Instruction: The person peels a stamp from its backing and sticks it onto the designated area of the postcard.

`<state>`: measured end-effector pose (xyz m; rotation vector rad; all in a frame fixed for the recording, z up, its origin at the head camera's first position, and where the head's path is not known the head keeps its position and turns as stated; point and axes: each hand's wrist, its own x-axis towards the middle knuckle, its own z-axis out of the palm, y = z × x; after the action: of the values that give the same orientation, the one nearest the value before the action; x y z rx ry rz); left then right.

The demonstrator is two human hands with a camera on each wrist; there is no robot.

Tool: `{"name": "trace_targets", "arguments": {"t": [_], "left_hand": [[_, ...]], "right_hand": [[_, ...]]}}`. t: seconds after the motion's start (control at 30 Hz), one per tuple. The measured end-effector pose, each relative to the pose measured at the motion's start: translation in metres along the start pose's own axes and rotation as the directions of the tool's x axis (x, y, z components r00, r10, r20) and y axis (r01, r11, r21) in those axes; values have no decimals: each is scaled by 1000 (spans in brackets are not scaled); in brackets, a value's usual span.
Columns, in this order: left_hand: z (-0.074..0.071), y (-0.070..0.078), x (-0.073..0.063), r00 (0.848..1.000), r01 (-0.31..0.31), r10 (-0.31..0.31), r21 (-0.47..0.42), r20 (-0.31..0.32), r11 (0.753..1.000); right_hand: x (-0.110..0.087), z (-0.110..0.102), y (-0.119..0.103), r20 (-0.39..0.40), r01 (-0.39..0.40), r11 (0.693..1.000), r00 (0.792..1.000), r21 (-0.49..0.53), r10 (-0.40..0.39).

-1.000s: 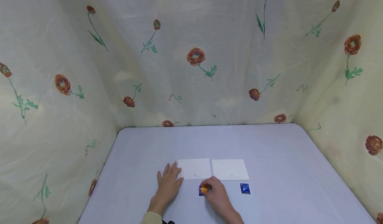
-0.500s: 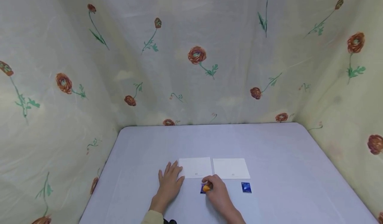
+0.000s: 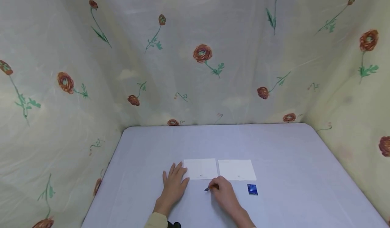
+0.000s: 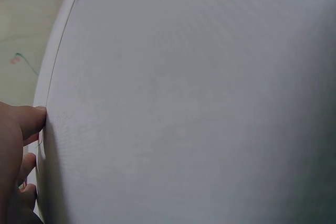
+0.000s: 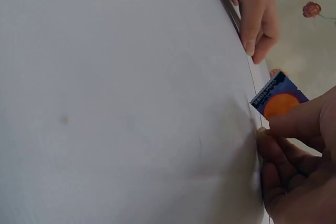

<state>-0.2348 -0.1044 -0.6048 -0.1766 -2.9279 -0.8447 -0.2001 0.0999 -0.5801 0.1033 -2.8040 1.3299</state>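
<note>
"over the pale table (image 3: 143,150), what's the right hand (image 3: 225,193) doing?"
"pinching a stamp-like piece (image 5: 281,98), tilted, just on the person's side of the left white card (image 3: 200,168)."
"and the left hand (image 3: 174,187)?"
"grasping nothing, fingers spread at that card's edge."

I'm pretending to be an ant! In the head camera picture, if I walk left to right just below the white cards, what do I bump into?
Left hand → edge of the small packet pinched in the right hand → right hand → shiny blue packet on the table.
</note>
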Motion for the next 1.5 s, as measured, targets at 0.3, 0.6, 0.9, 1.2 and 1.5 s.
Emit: {"name": "trace_targets", "arguments": {"t": [0.3,0.6,0.9,1.2,1.5], "left_hand": [[1,0,1,1000,1,-1,10,-4,1000],[0,-2,2,1000,-9,9,-8,-8,1000],[1,-4,1,1000,-13,13,-4,-18,1000],[4,-4,2,1000,-24,24,-6,-15,1000],[4,-7,3,999,-26,26,9,-30,1000]], "right_hand": [[7,-10,-2,75,-105,991,992,84,98],[7,-8,0,39,-89,991,996,96,86],[8,-5,5,20,-106,986,994,131,104],[9,-6,7,43,-118,987,993,105,114],[9,-9,6,80,-120,988,990,93,113]]}}
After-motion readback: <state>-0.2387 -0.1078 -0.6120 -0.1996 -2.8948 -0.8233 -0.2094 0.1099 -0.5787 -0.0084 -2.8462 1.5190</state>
